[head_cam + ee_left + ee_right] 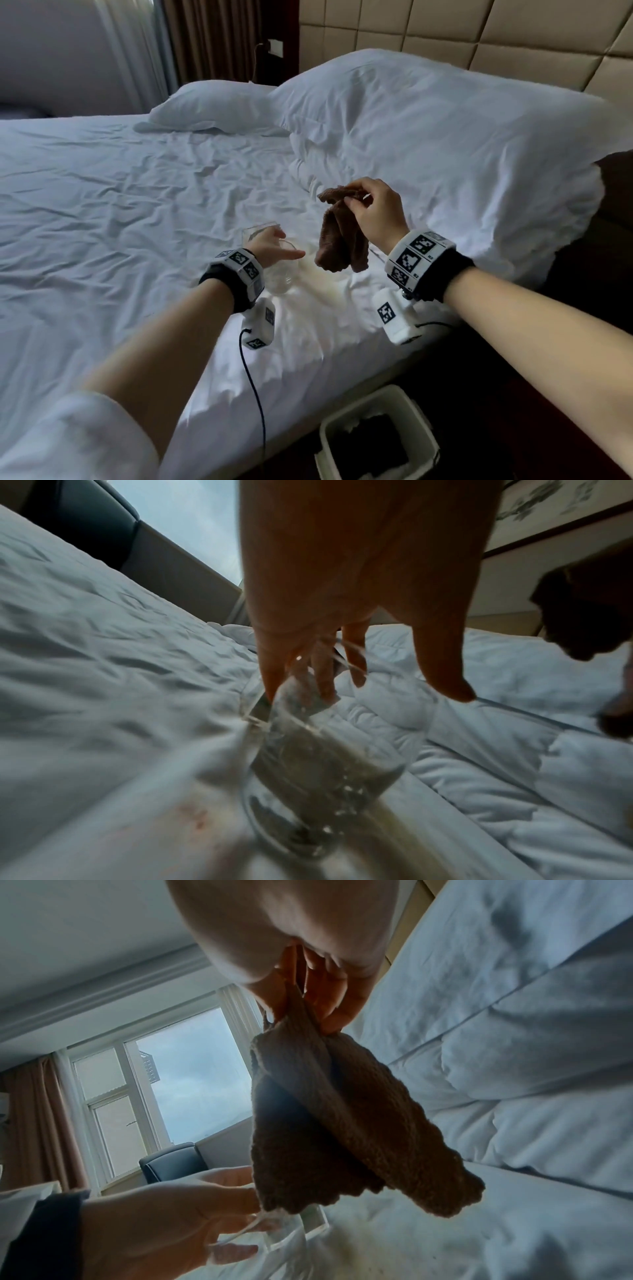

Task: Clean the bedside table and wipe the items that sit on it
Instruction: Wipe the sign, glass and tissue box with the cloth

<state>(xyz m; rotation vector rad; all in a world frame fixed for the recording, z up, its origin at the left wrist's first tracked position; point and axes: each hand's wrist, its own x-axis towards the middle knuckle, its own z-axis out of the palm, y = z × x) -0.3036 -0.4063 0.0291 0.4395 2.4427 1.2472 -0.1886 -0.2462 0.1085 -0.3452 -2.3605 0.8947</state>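
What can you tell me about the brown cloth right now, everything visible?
The brown cloth looks like a thick, nubby terry or knitted rag, dark brown with a scalloped lower edge. It hangs limp in loose folds, pinched at its top by the fingers and thumb of the right hand, clear above the white bed sheet. It dangles just right of the clear glass that the left hand reaches over. It touches nothing but the grip.

2 pillows [219, 102], 1 cloth [339, 236], perhaps 2 glasses [281, 274].
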